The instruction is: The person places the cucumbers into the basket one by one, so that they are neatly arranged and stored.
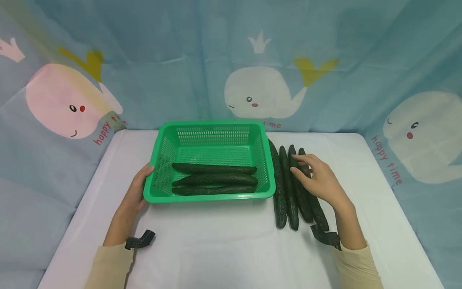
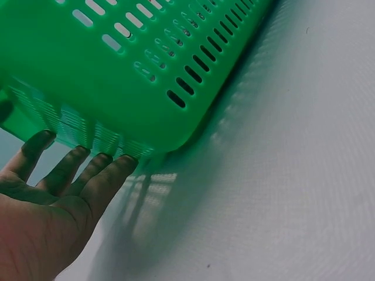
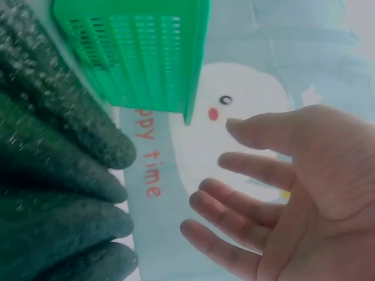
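Fingers [image 3: 228, 219] of the right hand [image 1: 319, 182] are loosely spread, nothing gripped, above four cucumbers [image 1: 301, 196], long axes pointed away from the person. Left of those fingers, three cucumbers [image 1: 214, 179] are laid crosswise in a green basket [image 1: 211, 197], touched by the left hand's [image 1: 135, 190] nearly straight fingers.

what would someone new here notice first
Probably the bright green basket mid-scene, with three dark cucumbers lying across its front half. Next, four more cucumbers side by side at its right, under the right hand. Behind, a big white whale on the blue curtain.
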Demonstrator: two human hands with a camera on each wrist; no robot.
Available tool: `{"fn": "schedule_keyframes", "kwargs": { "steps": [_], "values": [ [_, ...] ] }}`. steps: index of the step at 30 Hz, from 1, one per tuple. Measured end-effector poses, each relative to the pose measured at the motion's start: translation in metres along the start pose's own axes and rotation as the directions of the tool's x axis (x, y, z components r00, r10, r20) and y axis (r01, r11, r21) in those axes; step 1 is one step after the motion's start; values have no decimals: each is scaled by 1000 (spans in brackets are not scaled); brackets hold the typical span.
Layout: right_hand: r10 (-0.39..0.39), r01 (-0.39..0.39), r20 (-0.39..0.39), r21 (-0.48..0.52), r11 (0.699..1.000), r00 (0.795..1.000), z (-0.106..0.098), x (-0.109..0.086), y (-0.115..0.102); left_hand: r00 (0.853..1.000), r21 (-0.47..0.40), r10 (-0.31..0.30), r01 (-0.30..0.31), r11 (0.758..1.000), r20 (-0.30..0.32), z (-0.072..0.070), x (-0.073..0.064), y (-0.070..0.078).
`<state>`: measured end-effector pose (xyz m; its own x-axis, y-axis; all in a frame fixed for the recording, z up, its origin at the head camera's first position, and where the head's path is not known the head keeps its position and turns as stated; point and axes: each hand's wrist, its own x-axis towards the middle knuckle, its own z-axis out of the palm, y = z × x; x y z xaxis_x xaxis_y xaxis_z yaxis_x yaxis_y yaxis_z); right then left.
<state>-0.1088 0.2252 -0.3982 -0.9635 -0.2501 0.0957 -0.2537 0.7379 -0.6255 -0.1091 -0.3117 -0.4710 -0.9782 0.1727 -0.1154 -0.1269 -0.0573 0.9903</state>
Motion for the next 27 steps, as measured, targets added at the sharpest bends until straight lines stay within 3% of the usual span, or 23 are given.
{"fn": "schedule_keyframes", "kwargs": {
  "steps": [8, 12, 20, 27],
  "values": [
    [48, -48, -4, -74, 996, 999, 2, 0, 20, 1000, 9, 2, -2, 1000, -12, 2, 0, -5],
    [111, -109, 11, -118, 987, 994, 5, 2, 28, 1000, 8, -5, 5, 1000, 5, 1, 0, -3],
    [252, -221, 156, -189, 957, 955, 3, 5, 37, 1000, 8, 4, -4, 1000, 0, -6, -6, 1],
    [283, -235, 221, -222, 946, 933, -3, -2, 47, 1000, -9, -27, 27, 1000, -5, 1, -3, -1]
  ]
}}
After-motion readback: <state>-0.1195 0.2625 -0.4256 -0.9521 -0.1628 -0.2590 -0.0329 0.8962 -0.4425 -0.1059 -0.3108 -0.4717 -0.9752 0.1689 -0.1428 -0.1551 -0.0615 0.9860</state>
